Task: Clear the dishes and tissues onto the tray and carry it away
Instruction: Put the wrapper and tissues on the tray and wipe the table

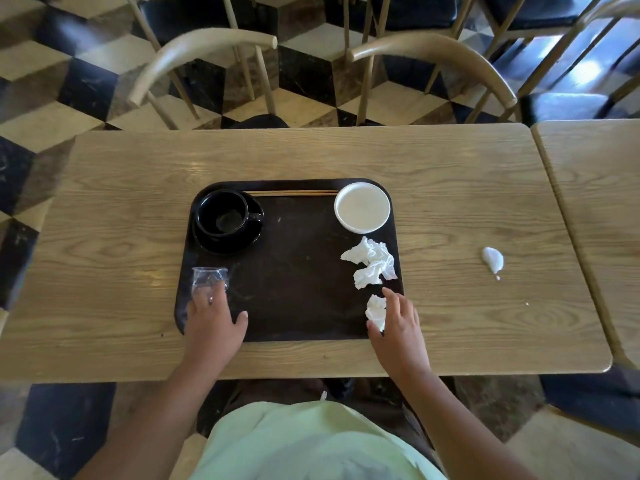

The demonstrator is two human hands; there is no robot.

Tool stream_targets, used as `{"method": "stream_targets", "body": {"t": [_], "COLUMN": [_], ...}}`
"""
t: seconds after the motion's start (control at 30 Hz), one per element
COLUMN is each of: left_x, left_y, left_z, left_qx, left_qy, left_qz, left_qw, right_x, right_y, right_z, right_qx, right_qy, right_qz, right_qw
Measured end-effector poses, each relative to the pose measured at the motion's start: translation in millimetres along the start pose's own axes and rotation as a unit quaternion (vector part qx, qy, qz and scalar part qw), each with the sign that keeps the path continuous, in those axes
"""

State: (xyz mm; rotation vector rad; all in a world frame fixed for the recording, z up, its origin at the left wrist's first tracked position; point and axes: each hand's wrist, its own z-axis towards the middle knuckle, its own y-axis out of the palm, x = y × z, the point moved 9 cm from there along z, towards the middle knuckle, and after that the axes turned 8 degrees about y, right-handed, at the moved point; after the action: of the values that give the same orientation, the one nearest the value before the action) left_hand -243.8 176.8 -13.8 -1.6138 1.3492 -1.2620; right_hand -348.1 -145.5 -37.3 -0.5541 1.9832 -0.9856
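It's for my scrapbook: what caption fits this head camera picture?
Left hand on a clear cup, right hand at a tissue, both on a dark tray.

Glass (209, 278) blurred, chopsticks (291, 193) perhaps partly behind cup (221, 212)

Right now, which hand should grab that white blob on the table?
Probably the right hand. It is at the right edge of the tray, the same side as the white blob. The left hand is across the tray, touching the clear cup. A small tissue lies at the right thumb.
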Motion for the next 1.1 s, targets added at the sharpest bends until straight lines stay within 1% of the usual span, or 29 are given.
{"method": "stream_targets", "body": {"t": [0.13, 0.27, 0.37, 0.43, 0.53, 0.63, 0.77, 0.87, 1.0, 1.1], "left_x": [45.4, 98.2, 136.3, 152.7, 172.8, 181.7, 180.0, 180.2, 185.2, 187.6], "left_y": [11.2, 25.8, 38.2, 47.7, 68.2, 92.9, 108.8, 113.5, 121.2, 124.0], "left_z": [2.1, 17.5, 37.3, 52.5, 67.7, 72.8, 68.5, 68.6, 68.9, 67.3], "left_qx": [-0.025, -0.043, -0.047, -0.054, -0.072, -0.096, -0.08, -0.06, -0.043, -0.023], "left_qy": [0.068, 0.15, 0.208, 0.224, 0.246, 0.26, 0.263, 0.25, 0.211, 0.177], "left_qz": [-0.013, -0.007, 0.0, 0.015, 0.042, 0.066, 0.083, 0.071, 0.065, 0.067], "left_qw": [0.997, 0.988, 0.977, 0.973, 0.966, 0.959, 0.958, 0.964, 0.974, 0.982], "right_x": [-1.8, -9.3, -21.0, -30.5, -35.8, -32.6, -27.9, -26.7, -20.7, -14.4], "right_y": [-21.8, -27.2, -24.2, -18.1, -7.8, -1.1, 6.4, 7.2, -4.2, -18.0], "right_z": [7.5, 28.1, 43.9, 51.4, 56.4, 64.0, 73.6, 80.2, 79.6, 76.7], "right_qx": [0.031, 0.03, 0.033, 0.02, -0.002, 0.003, 0.018, 0.016, 0.022, 0.011], "right_qy": [-0.013, -0.013, -0.008, 0.002, 0.014, 0.023, 0.026, 0.03, 0.021, -0.014], "right_qz": [0.01, 0.005, -0.043, -0.086, -0.12, -0.124, -0.123, -0.101, -0.026, 0.074], "right_qw": [0.999, 0.999, 0.998, 0.996, 0.993, 0.992, 0.992, 0.994, 0.999, 0.997]}}
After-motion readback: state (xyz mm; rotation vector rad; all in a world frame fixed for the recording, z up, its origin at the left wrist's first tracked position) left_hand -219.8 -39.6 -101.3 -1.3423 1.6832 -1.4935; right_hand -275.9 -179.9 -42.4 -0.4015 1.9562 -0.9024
